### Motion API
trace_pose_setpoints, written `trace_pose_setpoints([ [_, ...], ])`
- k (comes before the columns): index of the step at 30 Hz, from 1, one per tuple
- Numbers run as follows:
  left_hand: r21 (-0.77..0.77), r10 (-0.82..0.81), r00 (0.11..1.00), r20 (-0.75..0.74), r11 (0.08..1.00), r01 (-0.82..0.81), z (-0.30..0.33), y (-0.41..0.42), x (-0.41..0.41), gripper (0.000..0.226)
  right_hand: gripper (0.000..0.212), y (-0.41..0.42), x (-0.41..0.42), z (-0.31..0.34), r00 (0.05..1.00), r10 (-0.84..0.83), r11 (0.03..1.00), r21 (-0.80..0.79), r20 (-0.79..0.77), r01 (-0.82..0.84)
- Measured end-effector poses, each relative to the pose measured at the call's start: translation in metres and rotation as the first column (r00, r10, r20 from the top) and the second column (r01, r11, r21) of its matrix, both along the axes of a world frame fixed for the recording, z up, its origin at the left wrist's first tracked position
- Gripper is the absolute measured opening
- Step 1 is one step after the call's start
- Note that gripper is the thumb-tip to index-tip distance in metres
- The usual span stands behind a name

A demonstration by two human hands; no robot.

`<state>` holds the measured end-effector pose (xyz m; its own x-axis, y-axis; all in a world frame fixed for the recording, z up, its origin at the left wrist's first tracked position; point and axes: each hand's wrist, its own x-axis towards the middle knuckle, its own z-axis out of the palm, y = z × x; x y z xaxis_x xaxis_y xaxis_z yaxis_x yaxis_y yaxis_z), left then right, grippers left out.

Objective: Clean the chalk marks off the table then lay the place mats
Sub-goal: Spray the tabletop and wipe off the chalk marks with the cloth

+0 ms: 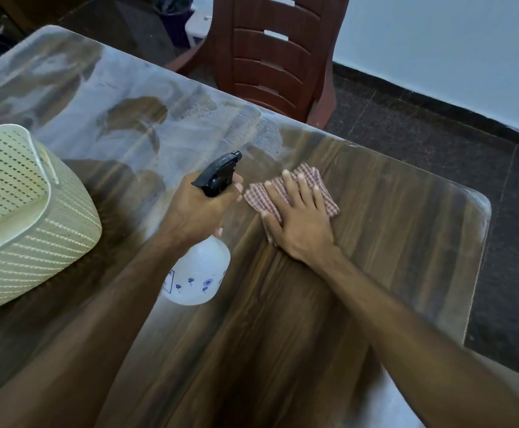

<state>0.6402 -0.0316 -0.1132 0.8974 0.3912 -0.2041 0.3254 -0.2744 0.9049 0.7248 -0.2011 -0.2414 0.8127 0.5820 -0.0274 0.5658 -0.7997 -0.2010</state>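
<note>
We are seeing bare tabletop (pixel 391 242) lying open right of the cloth (pixel 320 193); basket (pixel 29 217) is blocking the left, chair (pixel 276 57) crowding the far edge.

Dark wood-grain table (pixel 391 242) with rounded corners, white chalk smears (pixel 134 97) covering its far half, near half wiped bare, folded red-and-white checked cloth (pixel 316 185) lying flat beside the smear's edge

cream perforated basket (pixel 20 211) at left, brown plastic chair (pixel 270 54) beyond
</note>
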Motion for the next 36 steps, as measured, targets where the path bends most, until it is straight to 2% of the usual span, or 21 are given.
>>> trace_pose_setpoints([
  [3, -0.034, 0.032, 0.999, 0.010, 0.999, -0.032, 0.000, 0.015, -0.002, 0.012, 0.063, -0.031, 0.004, -0.006, 0.988, -0.150, 0.988, -0.027, 0.045, 0.151],
  [6, -0.039, 0.031, 0.999, 0.024, 0.999, -0.030, -0.002, 0.028, -0.004, 0.014, 0.067, -0.039, 0.060, -0.003, 0.950, -0.313, 0.947, -0.072, 0.015, 0.314],
  [9, -0.030, 0.036, 0.999, 0.031, 0.999, -0.035, -0.005, 0.038, -0.006, 0.013, 0.068, -0.012, 0.114, 0.003, 0.929, -0.368, 0.929, -0.037, -0.027, 0.367],
  [12, -0.025, 0.065, 0.997, 0.049, 0.998, -0.064, -0.010, 0.048, -0.007, 0.009, 0.066, 0.036, 0.136, 0.005, 0.941, -0.328, 0.944, -0.040, -0.083, 0.326],
  [17, -0.031, 0.093, 0.993, 0.071, 0.995, -0.091, -0.018, 0.061, -0.014, 0.011, 0.063, 0.096, 0.112, 0.003, 0.986, -0.163, 0.986, -0.035, -0.040, 0.162],
  [27, -0.041, 0.163, 0.982, 0.100, 0.986, -0.159, 0.009, 0.037, -0.056, 0.005, 0.053, 0.096, 0.006, 0.006, 0.992, 0.121, 0.993, 0.012, -0.030, -0.121],
  [29, -0.064, 0.208, 0.973, 0.101, 0.977, -0.202, 0.016, 0.030, -0.076, 0.007, 0.049, 0.088, -0.008, 0.011, 0.990, 0.119, 0.990, 0.084, -0.073, -0.113],
  [31, -0.099, 0.248, 0.963, 0.107, 0.966, -0.238, 0.023, 0.027, -0.093, 0.008, 0.041, 0.082, -0.018, 0.027, 0.982, 0.102, 0.958, 0.281, -0.159, -0.054],
  [33, -0.129, 0.287, 0.950, 0.124, 0.954, -0.271, 0.031, 0.026, -0.111, 0.010, 0.024, 0.075, -0.027, 0.046, 0.948, 0.093, 0.876, 0.478, -0.306, 0.069],
  [36, -0.173, 0.346, 0.921, 0.179, 0.933, -0.316, 0.045, 0.029, -0.136, 0.012, 0.026, 0.075, -0.038, 0.074, 0.875, 0.096, 0.778, 0.584, -0.475, 0.232],
])
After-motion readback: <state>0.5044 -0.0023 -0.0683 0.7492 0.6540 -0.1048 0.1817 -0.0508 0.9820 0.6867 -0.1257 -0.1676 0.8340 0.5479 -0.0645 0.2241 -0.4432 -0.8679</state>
